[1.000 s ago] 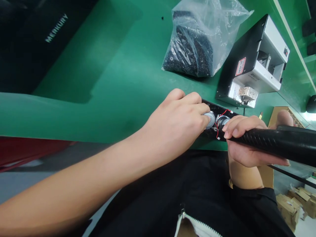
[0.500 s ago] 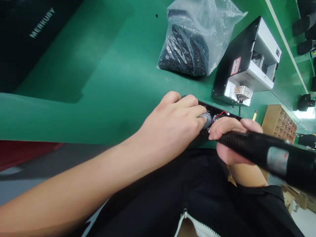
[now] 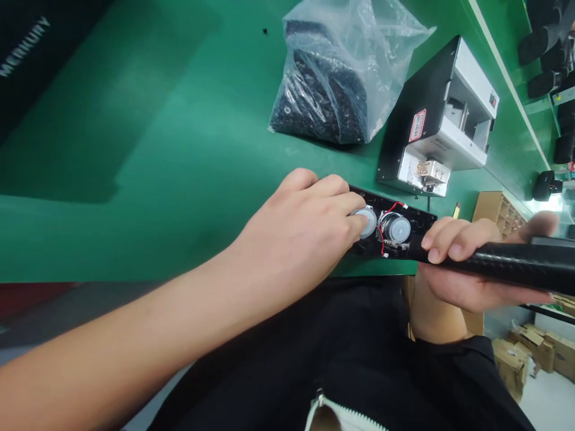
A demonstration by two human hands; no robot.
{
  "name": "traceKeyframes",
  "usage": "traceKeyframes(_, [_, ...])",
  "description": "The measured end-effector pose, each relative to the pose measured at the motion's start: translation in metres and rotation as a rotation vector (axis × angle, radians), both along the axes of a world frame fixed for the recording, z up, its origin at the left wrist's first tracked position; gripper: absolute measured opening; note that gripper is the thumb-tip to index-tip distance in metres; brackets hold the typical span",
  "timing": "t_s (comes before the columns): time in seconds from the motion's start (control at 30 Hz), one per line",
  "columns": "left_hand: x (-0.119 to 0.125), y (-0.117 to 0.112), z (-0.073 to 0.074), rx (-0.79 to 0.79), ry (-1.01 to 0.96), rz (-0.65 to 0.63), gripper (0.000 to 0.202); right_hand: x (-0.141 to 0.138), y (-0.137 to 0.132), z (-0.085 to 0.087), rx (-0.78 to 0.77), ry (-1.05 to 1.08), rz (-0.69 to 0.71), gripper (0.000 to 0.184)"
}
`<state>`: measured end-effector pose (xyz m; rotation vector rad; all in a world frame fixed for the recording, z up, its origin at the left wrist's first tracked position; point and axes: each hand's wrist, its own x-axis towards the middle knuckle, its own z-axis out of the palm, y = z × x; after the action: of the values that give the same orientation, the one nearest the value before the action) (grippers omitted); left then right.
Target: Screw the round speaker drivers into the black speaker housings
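A black speaker housing [image 3: 415, 218] lies at the near edge of the green table [image 3: 179, 149], with two round grey drivers [image 3: 396, 228] and red and black wires inside. My left hand [image 3: 305, 230] rests on the housing's left end, fingers curled down onto the left driver. My right hand [image 3: 462, 263] is wrapped round a black electric screwdriver [image 3: 507, 263], which lies nearly level with its tip at the housing's right end. The tip itself is hidden behind my fingers.
A clear plastic bag of small black parts [image 3: 327, 84] sits further back. A black and white screw feeder box [image 3: 442, 126] stands right of the bag. A wooden compartment rack [image 3: 496, 212] and cardboard boxes [image 3: 534, 353] are at the right. A dark box [image 3: 27, 48] is at the far left.
My right hand has drawn the screwdriver back to the right and levelled it, uncovering the right driver. My left hand has stayed on the housing. The view has shifted slightly.
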<state>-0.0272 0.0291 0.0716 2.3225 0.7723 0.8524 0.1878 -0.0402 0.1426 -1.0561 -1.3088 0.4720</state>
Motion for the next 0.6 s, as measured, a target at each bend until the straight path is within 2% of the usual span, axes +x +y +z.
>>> traceKeyframes(0.07, [-0.001,-0.002,0.003,0.001,-0.004,-0.019,0.011,0.0,-0.005,0.018,-0.082,0.023,-0.012,0.05])
traceKeyframes(0.2, [0.0,-0.01,0.012,0.013,-0.069,-0.027,0.023,-0.007,-0.011,0.041,-0.087,0.092,-0.036,0.045])
traceKeyframes(0.33, [0.007,-0.017,0.016,0.047,-0.118,-0.069,0.009,-0.013,-0.01,0.043,-0.08,0.139,-0.035,0.042])
traceKeyframes(0.6, [0.004,-0.017,0.013,0.028,-0.131,-0.093,0.027,-0.006,-0.02,0.044,-0.099,0.141,-0.047,0.043])
